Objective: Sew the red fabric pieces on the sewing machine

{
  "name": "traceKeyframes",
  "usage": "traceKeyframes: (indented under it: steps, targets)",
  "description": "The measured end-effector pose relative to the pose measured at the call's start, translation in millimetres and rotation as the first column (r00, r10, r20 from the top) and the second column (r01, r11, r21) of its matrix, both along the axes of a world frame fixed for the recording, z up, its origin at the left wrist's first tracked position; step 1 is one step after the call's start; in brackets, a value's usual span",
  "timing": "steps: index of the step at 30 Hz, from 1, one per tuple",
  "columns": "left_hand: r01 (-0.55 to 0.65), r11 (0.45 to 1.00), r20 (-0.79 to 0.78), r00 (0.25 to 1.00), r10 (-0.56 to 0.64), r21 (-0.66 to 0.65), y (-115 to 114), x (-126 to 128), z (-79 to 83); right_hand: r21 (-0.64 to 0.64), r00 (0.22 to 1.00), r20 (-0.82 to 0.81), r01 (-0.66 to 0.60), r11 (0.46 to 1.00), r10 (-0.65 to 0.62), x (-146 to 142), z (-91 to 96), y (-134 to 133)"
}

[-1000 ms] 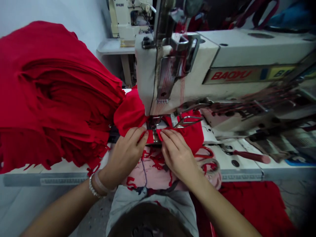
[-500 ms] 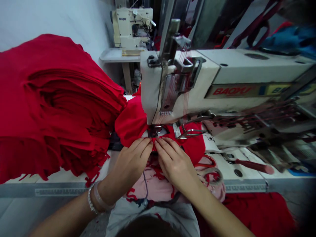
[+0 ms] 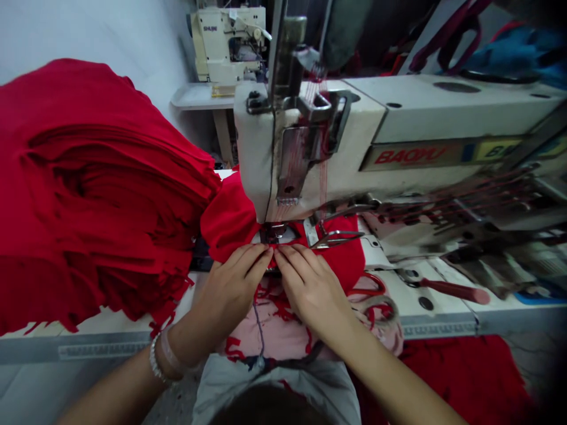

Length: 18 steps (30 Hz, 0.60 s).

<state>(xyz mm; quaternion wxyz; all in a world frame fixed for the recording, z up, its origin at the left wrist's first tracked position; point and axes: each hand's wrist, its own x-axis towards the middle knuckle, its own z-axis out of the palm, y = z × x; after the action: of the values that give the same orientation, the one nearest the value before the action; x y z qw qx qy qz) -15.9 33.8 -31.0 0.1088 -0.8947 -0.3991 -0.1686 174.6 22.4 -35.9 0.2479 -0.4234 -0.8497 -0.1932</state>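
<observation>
A piece of red fabric lies across the bed of a white sewing machine, partly under its head. My left hand grips the fabric's near edge just in front of the presser foot, with its fingers pressed together. Close beside it, my right hand pinches the same edge, fingertips almost meeting the left ones. Both sets of fingertips cover the edge, so its exact fold is hidden. Red threads run down the machine's head to the needle area.
A tall stack of red fabric fills the left side. Right of my hands lie scissors with red handles and a red-handled tool. Pink cloth with red scraps hangs at the front edge. Another sewing machine stands behind.
The view has shifted slightly, so the machine sits a little farther left. Both hands stay on the red fabric at the presser foot, with little visible movement.
</observation>
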Motion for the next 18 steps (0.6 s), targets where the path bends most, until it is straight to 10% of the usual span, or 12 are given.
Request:
traceKeyframes:
  steps: [18]
  targets:
    - [0.176, 0.983, 0.125, 0.976, -0.18, 0.042, 17.0, -5.7, 7.5, -0.131, 0.956, -0.293, -0.076, 0.988, 0.035, 2.3, -5.7, 13.7]
